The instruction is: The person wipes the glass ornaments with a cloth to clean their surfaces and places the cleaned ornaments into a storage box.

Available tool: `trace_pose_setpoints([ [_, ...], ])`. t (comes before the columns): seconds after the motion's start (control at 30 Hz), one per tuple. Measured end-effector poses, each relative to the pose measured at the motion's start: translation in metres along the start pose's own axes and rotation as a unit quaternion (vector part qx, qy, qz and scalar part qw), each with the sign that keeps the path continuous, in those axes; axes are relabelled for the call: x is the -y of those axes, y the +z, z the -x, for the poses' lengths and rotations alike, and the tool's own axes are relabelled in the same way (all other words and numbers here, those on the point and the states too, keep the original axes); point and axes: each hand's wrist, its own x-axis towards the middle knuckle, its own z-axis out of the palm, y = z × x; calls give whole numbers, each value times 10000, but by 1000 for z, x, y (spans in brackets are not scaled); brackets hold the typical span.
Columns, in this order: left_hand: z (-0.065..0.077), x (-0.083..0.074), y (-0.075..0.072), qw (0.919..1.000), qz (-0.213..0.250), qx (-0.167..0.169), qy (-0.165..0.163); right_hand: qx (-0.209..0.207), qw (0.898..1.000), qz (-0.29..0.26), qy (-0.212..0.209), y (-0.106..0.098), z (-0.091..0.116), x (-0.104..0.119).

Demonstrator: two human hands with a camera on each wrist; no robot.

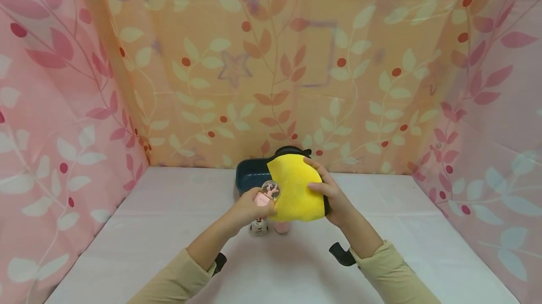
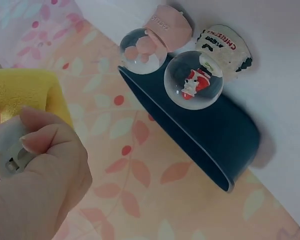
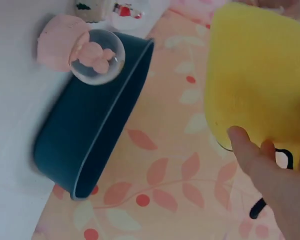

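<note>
My left hand (image 1: 250,207) grips a small snow globe (image 1: 271,190) with a pink base and a clear dome. Its pale underside, with a small switch, shows in the left wrist view. My right hand (image 1: 336,196) holds a soft yellow cloth (image 1: 296,188) by its right side, thumb and fingers on the front edge. Dark material shows behind the cloth's top and right edges, and a black cord (image 3: 289,157) hangs behind it in the right wrist view. The globe overlaps the cloth's left edge.
A dark blue oblong bin (image 1: 250,172) stands at the back of the white table (image 1: 178,200). Before it stand a Santa snow globe (image 2: 194,80) on a lettered base and a pink-based globe (image 2: 167,27). Patterned curtains (image 1: 275,59) enclose the back and sides.
</note>
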Motion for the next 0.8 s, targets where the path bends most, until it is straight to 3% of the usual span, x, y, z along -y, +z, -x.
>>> trace_pose_setpoints([
  [0.2,-2,2,1,9989,-110,399,232,318,9965,749,211,13,-4,-11],
  [0.4,-3,3,6,9973,-654,75,329,176,9897,1408,198,21,-9,-25],
  [0.67,-2,7,10,9932,-921,48,710,-698,9929,942,210,22,-13,-40],
  [0.8,-1,11,9,9930,-825,112,842,-979,9923,701,293,23,-13,-42],
])
